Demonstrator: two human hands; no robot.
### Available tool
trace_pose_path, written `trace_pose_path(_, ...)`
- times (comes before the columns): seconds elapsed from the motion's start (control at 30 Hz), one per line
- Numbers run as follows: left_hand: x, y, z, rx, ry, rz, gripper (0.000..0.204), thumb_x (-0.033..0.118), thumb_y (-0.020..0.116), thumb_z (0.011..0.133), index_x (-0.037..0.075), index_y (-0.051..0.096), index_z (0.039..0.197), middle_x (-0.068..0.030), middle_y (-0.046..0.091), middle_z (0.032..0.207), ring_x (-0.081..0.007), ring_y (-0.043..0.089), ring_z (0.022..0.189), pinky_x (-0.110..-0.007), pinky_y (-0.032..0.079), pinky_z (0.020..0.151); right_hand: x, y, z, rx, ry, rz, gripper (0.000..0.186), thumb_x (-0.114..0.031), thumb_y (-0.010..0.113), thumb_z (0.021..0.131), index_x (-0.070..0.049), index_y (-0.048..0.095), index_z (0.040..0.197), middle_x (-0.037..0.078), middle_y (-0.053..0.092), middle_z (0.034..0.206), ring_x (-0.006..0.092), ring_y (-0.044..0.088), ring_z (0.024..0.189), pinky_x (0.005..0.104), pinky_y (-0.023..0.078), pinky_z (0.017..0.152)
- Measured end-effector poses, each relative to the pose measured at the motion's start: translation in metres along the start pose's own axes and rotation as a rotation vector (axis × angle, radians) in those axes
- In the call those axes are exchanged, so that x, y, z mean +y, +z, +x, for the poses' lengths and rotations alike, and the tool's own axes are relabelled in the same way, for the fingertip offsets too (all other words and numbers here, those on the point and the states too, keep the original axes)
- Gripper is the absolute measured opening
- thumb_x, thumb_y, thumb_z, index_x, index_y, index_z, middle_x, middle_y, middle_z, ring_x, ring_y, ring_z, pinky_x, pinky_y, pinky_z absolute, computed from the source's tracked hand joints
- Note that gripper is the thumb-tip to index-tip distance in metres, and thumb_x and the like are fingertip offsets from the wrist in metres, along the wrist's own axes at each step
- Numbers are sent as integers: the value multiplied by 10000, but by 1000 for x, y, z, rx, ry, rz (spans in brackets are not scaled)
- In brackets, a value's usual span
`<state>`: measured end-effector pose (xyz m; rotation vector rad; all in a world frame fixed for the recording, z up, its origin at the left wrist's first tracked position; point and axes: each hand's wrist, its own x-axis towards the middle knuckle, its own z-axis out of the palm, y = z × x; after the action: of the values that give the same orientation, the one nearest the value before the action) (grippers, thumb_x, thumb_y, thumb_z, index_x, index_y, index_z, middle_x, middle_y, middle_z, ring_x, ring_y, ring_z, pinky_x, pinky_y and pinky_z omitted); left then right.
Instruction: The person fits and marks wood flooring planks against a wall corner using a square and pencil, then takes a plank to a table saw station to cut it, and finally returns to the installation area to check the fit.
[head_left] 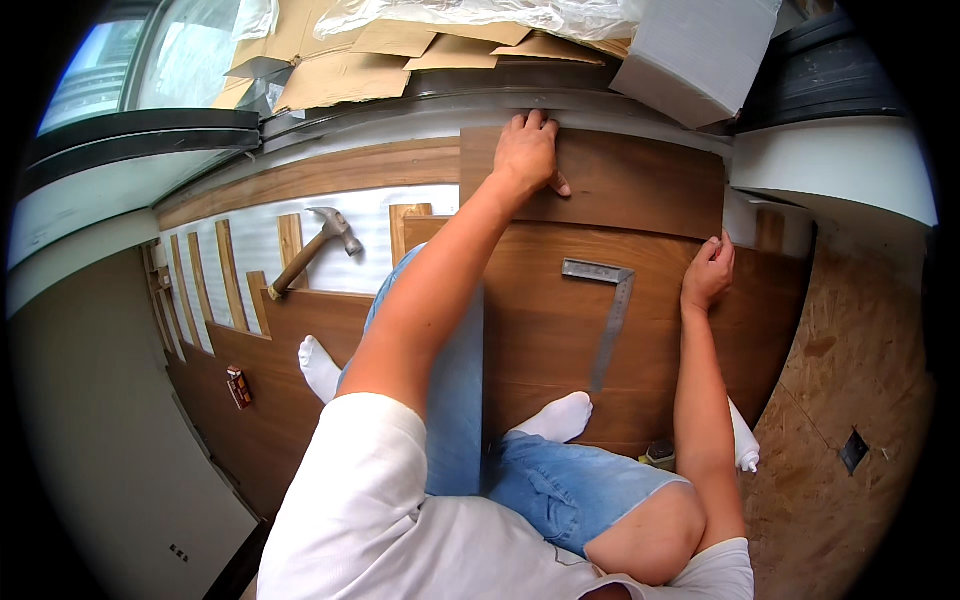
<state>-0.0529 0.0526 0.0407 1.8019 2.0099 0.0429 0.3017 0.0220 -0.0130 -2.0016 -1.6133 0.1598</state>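
A short dark wooden plank (630,170) lies at the back, over the laid brown floorboards. My left hand (530,155) grips its left part, fingertips over the far edge and thumb on the top face. My right hand (708,268) is closed at the plank's near right corner, fingers curled on the edge. Below the plank a metal try square (588,268) rests on the boards (550,330). A claw hammer (312,253) lies to my left on white underlay (355,260) and wooden battens (226,275).
Folded cardboard (350,70), plastic sheeting and a grey box (690,60) sit beyond the threshold, near a glass door (180,60). A small red pack (240,387) lies on the left boards. A tape measure (660,456) is by my knee. An OSB board surface (835,380) is at right.
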Motion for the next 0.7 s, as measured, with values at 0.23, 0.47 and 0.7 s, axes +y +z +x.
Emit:
trace_pose_path(0.23,-9,10,-14,182,56,47,1107,624,909,524,54,578,1414,-148,557,1439,-376,464,1368,-468,359,1171,13,2,-1,23,-25,16,325,-245,563,1026,-66,681,1269,148,725,1180,340,707,1010,432,558,844)
trace_pose_path(0.47,-96,30,-33,441,-96,-40,706,590,632,937,37,608,1375,-151,577,1439,-371,480,1357,-494,329,1174,7,3,-3,11,-23,48,313,-230,574,1020,-74,687,1266,141,728,1177,314,722,994,419,567,824)
trace_pose_path(0.7,-156,25,-54,528,128,-78,416,324,586,1017,53,646,1328,-118,610,1386,-351,531,1291,-458,404,1114,12,3,-1,43,-38,35,299,-211,585,1009,-77,697,1252,140,731,1157,308,728,960,411,572,795)
